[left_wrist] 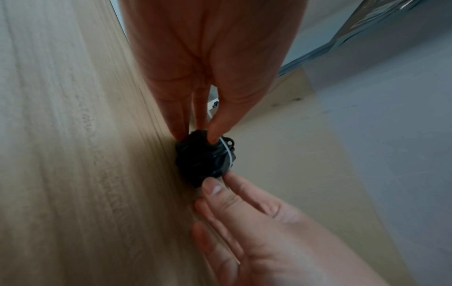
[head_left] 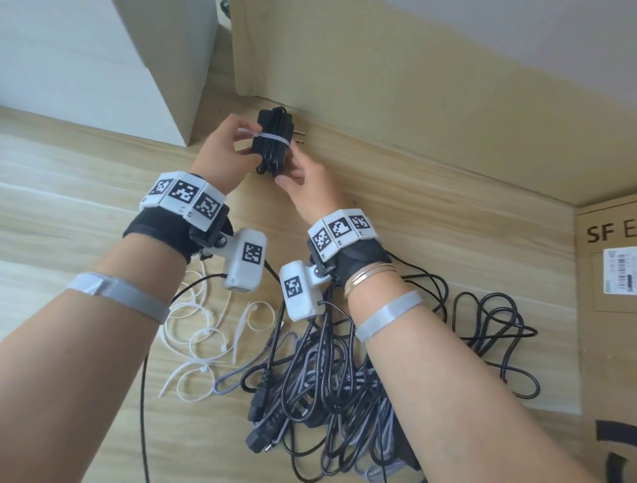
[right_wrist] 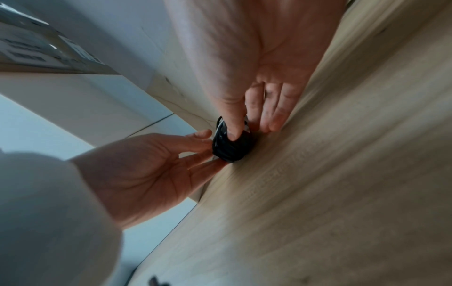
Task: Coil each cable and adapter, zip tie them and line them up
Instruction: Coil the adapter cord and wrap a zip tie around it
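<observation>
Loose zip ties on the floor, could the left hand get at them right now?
Probably not at once: the left hand pinches the tie on the adapter up by the box. The loose zip ties lie uncovered under that forearm, so once it lets go the way looks free.

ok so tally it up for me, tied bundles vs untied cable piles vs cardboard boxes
tied adapter bundle: 1
untied cable pile: 1 (cables in it too tangled to count)
cardboard boxes: 2
total: 4
</observation>
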{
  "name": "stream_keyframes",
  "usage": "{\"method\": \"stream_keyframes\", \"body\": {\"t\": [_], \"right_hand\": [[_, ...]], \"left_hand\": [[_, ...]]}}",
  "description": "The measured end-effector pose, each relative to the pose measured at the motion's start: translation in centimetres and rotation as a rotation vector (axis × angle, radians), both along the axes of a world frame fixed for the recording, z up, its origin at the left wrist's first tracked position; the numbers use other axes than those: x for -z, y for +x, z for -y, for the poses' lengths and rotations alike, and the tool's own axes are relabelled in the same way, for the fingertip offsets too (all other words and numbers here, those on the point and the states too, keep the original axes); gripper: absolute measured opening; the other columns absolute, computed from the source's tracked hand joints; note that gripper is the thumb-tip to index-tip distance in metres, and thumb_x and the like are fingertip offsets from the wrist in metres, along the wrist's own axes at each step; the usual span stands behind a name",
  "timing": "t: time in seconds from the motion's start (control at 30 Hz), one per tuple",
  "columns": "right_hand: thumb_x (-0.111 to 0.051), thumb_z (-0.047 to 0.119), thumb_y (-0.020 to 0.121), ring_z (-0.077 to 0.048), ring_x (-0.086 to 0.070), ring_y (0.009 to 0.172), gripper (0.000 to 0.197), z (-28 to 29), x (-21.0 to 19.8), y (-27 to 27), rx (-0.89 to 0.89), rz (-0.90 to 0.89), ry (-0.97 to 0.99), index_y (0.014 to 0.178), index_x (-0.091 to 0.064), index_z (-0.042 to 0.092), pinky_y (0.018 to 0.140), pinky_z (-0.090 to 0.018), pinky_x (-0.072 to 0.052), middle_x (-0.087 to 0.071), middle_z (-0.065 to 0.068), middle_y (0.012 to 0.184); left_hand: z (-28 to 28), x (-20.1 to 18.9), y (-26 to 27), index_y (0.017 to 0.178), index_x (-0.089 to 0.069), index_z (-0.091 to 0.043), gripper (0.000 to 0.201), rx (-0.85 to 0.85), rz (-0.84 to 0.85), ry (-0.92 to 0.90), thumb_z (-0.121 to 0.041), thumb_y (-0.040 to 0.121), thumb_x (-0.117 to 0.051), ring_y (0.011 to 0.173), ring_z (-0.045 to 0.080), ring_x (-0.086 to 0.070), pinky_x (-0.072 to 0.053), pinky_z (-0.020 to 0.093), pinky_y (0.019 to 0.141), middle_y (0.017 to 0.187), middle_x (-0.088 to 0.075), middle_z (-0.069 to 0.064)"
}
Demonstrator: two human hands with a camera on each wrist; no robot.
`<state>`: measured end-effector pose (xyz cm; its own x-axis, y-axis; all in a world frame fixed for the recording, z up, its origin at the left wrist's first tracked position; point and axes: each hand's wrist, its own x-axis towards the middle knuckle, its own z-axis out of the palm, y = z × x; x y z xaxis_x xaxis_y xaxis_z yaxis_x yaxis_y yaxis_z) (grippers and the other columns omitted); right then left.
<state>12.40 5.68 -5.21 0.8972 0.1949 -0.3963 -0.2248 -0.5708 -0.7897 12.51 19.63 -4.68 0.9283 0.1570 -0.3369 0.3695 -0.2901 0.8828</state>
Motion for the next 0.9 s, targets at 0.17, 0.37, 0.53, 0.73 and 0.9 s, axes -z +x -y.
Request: {"method": "stream_keyframes", "body": {"t": [0.17, 0.37, 0.53, 0.73, 0.9], "right_hand": [[-0.056, 0.010, 0.092, -0.020, -0.054, 0.115, 0.058, -0.1, -0.2, 0.2, 0.031, 0.000, -0.009, 0.145, -0.032, 0.012, 0.092, -0.023, -0.039, -0.052, -0.008, 0.136], [-0.055, 0.014, 0.092, -0.019, -0.056, 0.107, 0.052, 0.0, -0.5, 0.1, 0.036, 0.029, -0.039, 0.141, -0.038, 0.016, 0.092, -0.028, -0.044, -0.055, -0.004, 0.130], [-0.056, 0.014, 0.092, -0.015, -0.057, 0.099, 0.038, 0.6, -1.4, -0.2, 0.042, 0.090, -0.091, 0.129, -0.051, 0.017, 0.090, -0.025, -0.044, -0.058, -0.002, 0.124], [-0.054, 0.012, 0.092, -0.014, -0.058, 0.104, 0.024, 1.6, -3.1, -1.2, 0.023, 0.133, -0.099, 0.114, -0.062, 0.015, 0.091, -0.022, -0.042, -0.064, 0.000, 0.115], [-0.053, 0.013, 0.092, -0.009, -0.056, 0.098, 0.019, 2.6, -4.6, -2.1, 0.037, 0.160, -0.110, 0.106, -0.066, 0.018, 0.077, -0.010, -0.035, -0.066, 0.004, 0.110]], "left_hand": [[-0.5, -0.1, -0.3, 0.103, -0.051, -0.028, 0.031, 0.012, -0.038, -0.022, -0.004, 0.083, -0.056, 0.115, 0.021, -0.055, -0.045, 0.046, 0.099, 0.123, -0.056, 0.003], [-0.7, -0.7, -0.6, 0.110, -0.051, -0.026, 0.031, -0.014, -0.083, 0.001, -0.009, 0.085, -0.058, 0.115, 0.018, -0.052, -0.046, 0.043, 0.098, 0.130, -0.052, 0.005], [-0.4, -1.8, -1.3, 0.118, -0.050, -0.020, 0.035, -0.015, -0.102, 0.065, -0.009, 0.086, -0.057, 0.118, 0.018, -0.050, -0.045, 0.041, 0.099, 0.131, -0.050, 0.007], [0.8, -3.8, -2.1, 0.121, -0.049, -0.016, 0.034, 0.049, -0.071, 0.136, -0.007, 0.088, -0.052, 0.096, 0.019, -0.053, -0.043, 0.029, 0.080, 0.131, -0.052, 0.007], [2.2, -5.5, -3.0, 0.118, -0.052, -0.015, 0.031, 0.113, -0.054, 0.135, -0.009, 0.088, -0.052, 0.103, 0.021, -0.054, -0.044, 0.030, 0.086, 0.130, -0.053, 0.008]]}}
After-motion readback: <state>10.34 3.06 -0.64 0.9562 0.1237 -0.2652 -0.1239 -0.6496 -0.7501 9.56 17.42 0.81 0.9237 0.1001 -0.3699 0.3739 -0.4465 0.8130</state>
